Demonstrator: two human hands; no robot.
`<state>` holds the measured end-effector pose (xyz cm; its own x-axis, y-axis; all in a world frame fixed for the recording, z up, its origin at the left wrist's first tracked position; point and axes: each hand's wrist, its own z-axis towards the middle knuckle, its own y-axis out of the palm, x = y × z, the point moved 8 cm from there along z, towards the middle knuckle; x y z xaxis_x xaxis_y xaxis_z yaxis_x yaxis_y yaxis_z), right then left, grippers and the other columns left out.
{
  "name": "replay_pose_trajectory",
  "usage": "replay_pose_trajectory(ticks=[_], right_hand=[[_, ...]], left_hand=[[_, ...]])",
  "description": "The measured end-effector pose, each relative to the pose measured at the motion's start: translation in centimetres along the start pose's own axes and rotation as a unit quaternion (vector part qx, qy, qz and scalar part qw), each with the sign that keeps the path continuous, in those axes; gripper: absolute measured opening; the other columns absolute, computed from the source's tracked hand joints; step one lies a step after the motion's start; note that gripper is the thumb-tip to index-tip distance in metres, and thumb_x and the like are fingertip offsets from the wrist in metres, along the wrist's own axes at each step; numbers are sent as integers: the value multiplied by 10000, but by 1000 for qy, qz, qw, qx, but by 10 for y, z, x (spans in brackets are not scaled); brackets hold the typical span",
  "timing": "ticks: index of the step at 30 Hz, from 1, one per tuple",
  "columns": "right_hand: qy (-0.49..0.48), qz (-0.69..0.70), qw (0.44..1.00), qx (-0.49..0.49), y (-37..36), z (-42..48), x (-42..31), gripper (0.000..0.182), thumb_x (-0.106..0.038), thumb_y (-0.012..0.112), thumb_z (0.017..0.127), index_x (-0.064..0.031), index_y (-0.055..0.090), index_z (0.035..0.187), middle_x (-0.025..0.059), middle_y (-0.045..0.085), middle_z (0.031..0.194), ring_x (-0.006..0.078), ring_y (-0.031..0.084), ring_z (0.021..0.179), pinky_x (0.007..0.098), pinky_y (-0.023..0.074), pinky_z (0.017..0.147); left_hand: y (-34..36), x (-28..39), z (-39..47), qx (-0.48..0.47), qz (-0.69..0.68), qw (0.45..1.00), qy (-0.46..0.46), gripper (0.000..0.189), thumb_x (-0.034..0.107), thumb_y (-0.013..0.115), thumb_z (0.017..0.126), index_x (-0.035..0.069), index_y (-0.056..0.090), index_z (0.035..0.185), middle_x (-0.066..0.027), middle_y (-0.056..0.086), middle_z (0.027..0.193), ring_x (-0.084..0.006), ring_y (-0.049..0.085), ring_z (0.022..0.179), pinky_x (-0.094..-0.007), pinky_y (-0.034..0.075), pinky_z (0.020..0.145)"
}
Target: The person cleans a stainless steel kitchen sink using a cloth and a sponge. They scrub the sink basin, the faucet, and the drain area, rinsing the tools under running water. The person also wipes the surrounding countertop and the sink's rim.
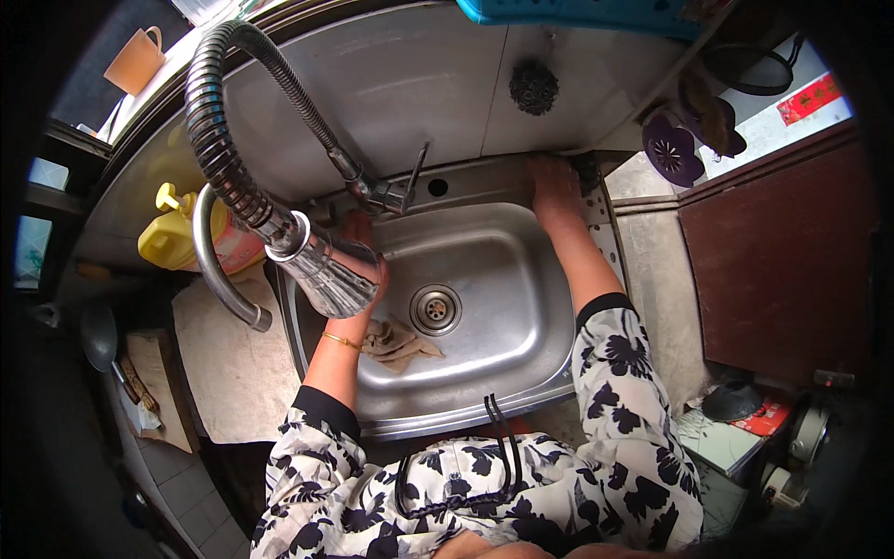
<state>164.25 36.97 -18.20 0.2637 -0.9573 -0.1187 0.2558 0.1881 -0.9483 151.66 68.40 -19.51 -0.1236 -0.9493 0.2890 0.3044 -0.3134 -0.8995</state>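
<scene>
A stainless steel sink (489, 258) lies before me, with a crumpled beige cloth (399, 344) in its left part beside the drain strainer (436, 309). My left hand (367, 241) reaches to the back left of the basin, partly hidden behind the chrome spray head (325, 272) of the spring-neck faucet; whether it holds anything cannot be seen. At the basin's back right corner my right hand (557, 189) rests at the sink's rim near the wall. Its fingertips are dim, and I cannot tell whether something is under them. A gold bracelet (342, 342) circles my left wrist.
Left of the sink are a yellow pump bottle (199, 234), a curved metal spout (209, 258) and a pale board (230, 356). A steel wool scourer (533, 86) hangs on the wall under a blue basket (587, 15). Purple flower-shaped strainers (672, 150) hang at right.
</scene>
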Motion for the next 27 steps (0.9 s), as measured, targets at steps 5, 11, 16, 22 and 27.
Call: replay_pose_trajectory(ticks=[5,11,16,22,27], right_hand=[[19,-40,999,17,-19,-13,-10,423,-35,504,794,-78,516,1214,131,499,1238,328,443,1167,457,370,976],[91,-63,991,-70,23,25,-19,187,-47,561,750,-11,629,920,134,545,1157,315,483,1118,429,452,870],[-12,-19,999,-34,19,19,-90,193,-65,576,738,-34,613,925,138,553,1072,311,499,1050,404,473,824],[-89,-52,995,1,-15,8,-41,265,-31,528,771,-27,533,1035,138,530,1059,329,487,1022,417,433,895],[-104,-23,986,126,-37,-22,-15,300,-32,499,787,1,536,1083,145,513,1102,336,479,1032,414,422,912]], left_hand=[[44,-42,-4,20,8,1000,-2,819,1,587,635,-16,285,1396,-239,275,1436,-407,279,1289,-462,219,1079],[46,-34,-8,19,192,981,36,831,15,598,653,-2,257,1411,-226,273,1449,-408,295,1288,-478,225,1081],[-10,16,8,-42,7,999,-13,799,54,617,679,4,285,1404,-194,304,1448,-382,342,1275,-446,270,1081],[-17,14,6,-42,28,999,-10,789,54,622,681,11,298,1399,-199,313,1440,-374,340,1284,-432,300,1071],[-18,18,7,-30,21,999,-19,790,28,603,677,-8,277,1395,-229,315,1424,-398,311,1300,-428,281,1083]])
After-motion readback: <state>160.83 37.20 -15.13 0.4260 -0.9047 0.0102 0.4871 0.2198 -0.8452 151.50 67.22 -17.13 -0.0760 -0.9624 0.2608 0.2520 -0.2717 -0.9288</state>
